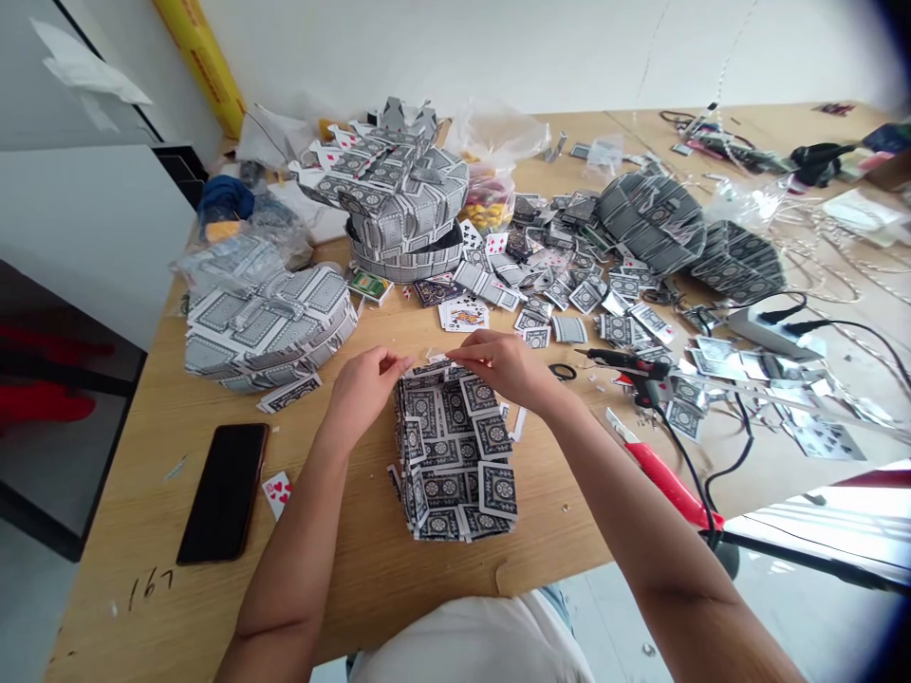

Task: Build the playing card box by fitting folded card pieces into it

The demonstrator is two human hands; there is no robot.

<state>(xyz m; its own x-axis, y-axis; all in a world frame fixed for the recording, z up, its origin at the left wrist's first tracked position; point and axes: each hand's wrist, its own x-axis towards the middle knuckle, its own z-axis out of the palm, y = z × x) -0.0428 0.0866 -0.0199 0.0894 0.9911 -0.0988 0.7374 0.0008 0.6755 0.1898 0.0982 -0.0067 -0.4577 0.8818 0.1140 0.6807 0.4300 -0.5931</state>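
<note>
White clothing bulges at six o'clock, just below the table's near edge. Beyond it, on the wooden table, sits a card box, directly between the forearms. It is a roughly rectangular, hollow shell of overlapping dark playing cards with ornate backs and pale borders; several cards jut out unevenly along its right side, and its inside shows from above.

Clock directions run from this box, twelve pointing away from the wearer. A black phone lies at nine o'clock, with a ten of hearts between the two. At ten rests a rounded card form, and between eleven and twelve rises a larger, layered card model. Loose cards crowd one o'clock. A black glue gun lies at two, its cord crossing a red-handled tool at three.

Both hands meet the box's far rim, at twelve o'clock, and partly hide it. The left hand has thumb and forefinger pinched together at the far left corner; what they grip cannot be told. The right hand reaches in over the far right corner, fingertips drawn together beside small white scraps.
</note>
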